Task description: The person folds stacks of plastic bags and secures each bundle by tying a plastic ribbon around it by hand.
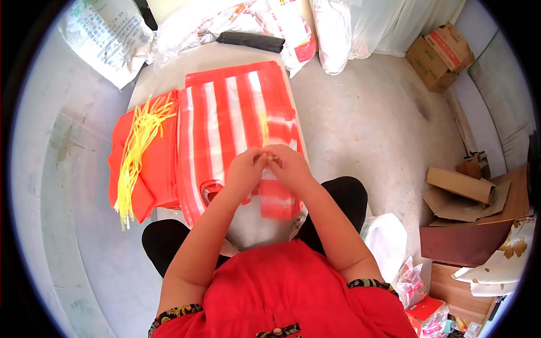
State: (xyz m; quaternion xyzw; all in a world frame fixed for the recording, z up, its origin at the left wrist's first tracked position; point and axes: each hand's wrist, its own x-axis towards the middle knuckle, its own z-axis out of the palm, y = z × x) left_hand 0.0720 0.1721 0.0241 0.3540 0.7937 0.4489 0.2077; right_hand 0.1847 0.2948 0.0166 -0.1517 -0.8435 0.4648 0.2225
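My left hand (pixel 246 170) and my right hand (pixel 289 167) meet over the near right part of the table, fingers pinched together. Between the fingertips shows a bit of a yellow strip (pixel 264 129), whose blurred free end points away from me. The strip is at the middle of a folded red-and-white striped plastic bag bundle (pixel 277 204), which sticks out beyond both sides of my hands and is smeared by motion. Under and behind them lies a flat stack of striped plastic bags (pixel 221 107). Left of it, yellow strips (pixel 138 146) lie in a loose bunch on red folded bags (pixel 163 186).
A black roll (pixel 251 41) lies at the far end of the table (pixel 211 54), near white printed sacks (pixel 107 36). Cardboard boxes (pixel 440 58) stand on the floor at the far right. An opened carton (pixel 470 239) is nearer, on my right. My knees flank the table's near end.
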